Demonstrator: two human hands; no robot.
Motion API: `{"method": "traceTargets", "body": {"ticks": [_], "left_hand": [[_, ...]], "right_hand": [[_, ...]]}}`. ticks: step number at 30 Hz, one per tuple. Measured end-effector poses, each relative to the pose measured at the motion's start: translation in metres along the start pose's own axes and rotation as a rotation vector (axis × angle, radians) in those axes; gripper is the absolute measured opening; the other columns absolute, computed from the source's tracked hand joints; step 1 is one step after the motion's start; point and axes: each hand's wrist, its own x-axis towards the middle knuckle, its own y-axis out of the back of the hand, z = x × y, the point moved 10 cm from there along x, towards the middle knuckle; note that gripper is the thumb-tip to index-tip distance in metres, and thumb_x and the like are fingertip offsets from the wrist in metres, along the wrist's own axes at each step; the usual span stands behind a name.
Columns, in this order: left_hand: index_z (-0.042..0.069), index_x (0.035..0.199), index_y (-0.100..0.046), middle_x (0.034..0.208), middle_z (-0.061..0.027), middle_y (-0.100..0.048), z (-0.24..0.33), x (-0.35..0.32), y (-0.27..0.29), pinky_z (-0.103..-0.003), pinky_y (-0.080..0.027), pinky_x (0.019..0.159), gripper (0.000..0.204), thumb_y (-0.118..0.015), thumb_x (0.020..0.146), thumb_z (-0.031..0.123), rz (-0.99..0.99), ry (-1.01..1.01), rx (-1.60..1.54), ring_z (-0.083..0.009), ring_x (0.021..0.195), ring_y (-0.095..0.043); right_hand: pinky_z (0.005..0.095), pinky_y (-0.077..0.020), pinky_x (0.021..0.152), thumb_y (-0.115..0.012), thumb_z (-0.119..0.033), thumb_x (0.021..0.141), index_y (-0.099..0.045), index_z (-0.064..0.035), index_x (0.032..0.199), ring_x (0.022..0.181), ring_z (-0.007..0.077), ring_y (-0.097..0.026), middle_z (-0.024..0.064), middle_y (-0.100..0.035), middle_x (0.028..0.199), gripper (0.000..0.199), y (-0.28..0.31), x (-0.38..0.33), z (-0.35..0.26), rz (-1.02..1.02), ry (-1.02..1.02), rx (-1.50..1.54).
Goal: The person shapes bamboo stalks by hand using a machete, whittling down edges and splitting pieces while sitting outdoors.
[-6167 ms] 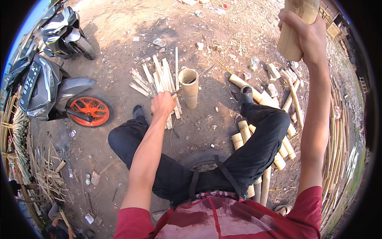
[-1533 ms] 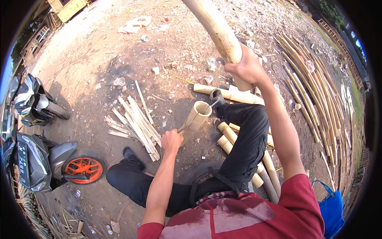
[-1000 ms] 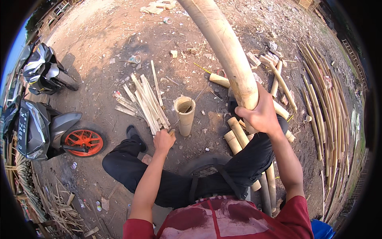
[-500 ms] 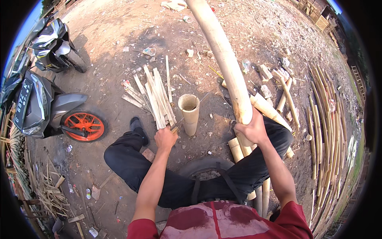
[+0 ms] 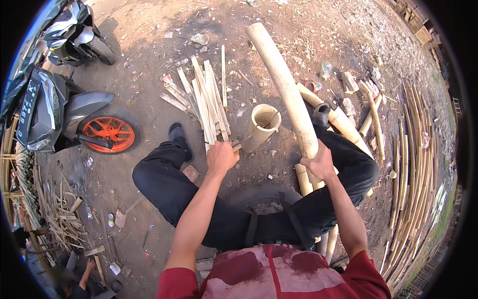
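Observation:
My right hand (image 5: 321,162) is closed around the near end of a thick, pale bamboo pole (image 5: 285,84). The pole slants away from me and to the left, its far end over the ground. My left hand (image 5: 222,157) is closed too; a short wooden piece (image 5: 237,146) sticks out from the fist, the rest hidden by the fingers. Just beyond that hand lies a fan of split bamboo strips (image 5: 206,94). Between the strips and the pole stands a short, hollow bamboo tube (image 5: 255,135), leaning, with a thin stick at its mouth.
Motorcycles (image 5: 64,117) stand at the left. Long bamboo poles (image 5: 416,164) lie at the right, and cut bamboo pieces (image 5: 343,122) by my right leg. A tire (image 5: 256,193) is between my legs. Another person's arm (image 5: 87,273) shows at the lower left, near scrap strips (image 5: 62,219).
The far end of the bamboo pole has come down and into view. The bamboo tube now appears more tilted. My view has shifted, and another person's arm shows at the lower left.

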Motion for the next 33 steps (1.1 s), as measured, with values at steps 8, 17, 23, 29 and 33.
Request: {"method": "traceTargets", "body": {"ticks": [8,17,23,29,33], "left_hand": [[0.007,0.098,-0.079,0.093,-0.0222,-0.076,-0.014,0.011,0.015,-0.052,-0.060,0.082,0.029,-0.077,0.082,0.030,0.097,0.069,0.006,-0.0434,0.089,-0.074],[0.007,0.097,-0.081,0.091,-0.0182,-0.077,0.006,0.005,-0.011,-0.049,-0.061,0.080,0.027,-0.080,0.083,0.030,0.003,0.047,0.037,-0.0376,0.087,-0.077],[0.005,0.102,-0.079,0.096,-0.0203,-0.077,-0.046,0.001,-0.007,-0.050,-0.060,0.085,0.033,-0.078,0.083,0.032,0.068,0.196,-0.076,-0.0399,0.093,-0.076],[0.006,0.098,-0.080,0.091,-0.0192,-0.077,-0.016,0.005,-0.020,-0.050,-0.061,0.081,0.025,-0.075,0.085,0.027,-0.003,0.059,-0.025,-0.0374,0.090,-0.077],[0.005,0.095,-0.081,0.092,-0.0197,-0.078,-0.022,0.013,-0.061,-0.051,-0.061,0.082,0.019,-0.069,0.085,0.017,0.025,0.002,-0.053,-0.0370,0.091,-0.077]], "right_hand": [[0.0330,-0.0554,0.073,-0.068,0.003,0.078,-0.063,0.0044,0.106,0.078,0.0171,-0.068,0.0092,-0.069,0.087,0.029,0.191,-0.005,-0.191,0.396,0.570,0.630],[0.0394,-0.0538,0.094,-0.076,-0.014,0.067,-0.067,0.0051,0.118,0.100,0.0290,-0.072,0.0209,-0.074,0.105,0.055,-0.005,-0.004,0.016,-0.009,-0.133,0.075],[0.0315,-0.0532,0.067,-0.068,-0.001,0.079,-0.065,0.0040,0.098,0.071,0.0175,-0.065,0.0084,-0.067,0.081,0.019,0.144,0.021,-0.132,0.337,0.301,0.330],[0.0370,-0.0565,0.083,-0.075,-0.008,0.074,-0.063,0.0058,0.112,0.086,0.0235,-0.070,0.0125,-0.070,0.094,0.042,-0.025,0.031,-0.005,0.093,0.129,0.194],[0.0411,-0.0559,0.086,-0.075,-0.011,0.070,-0.064,0.0055,0.114,0.095,0.0305,-0.073,0.0190,-0.072,0.100,0.048,-0.059,0.018,0.039,-0.161,-0.029,-0.087]]}}
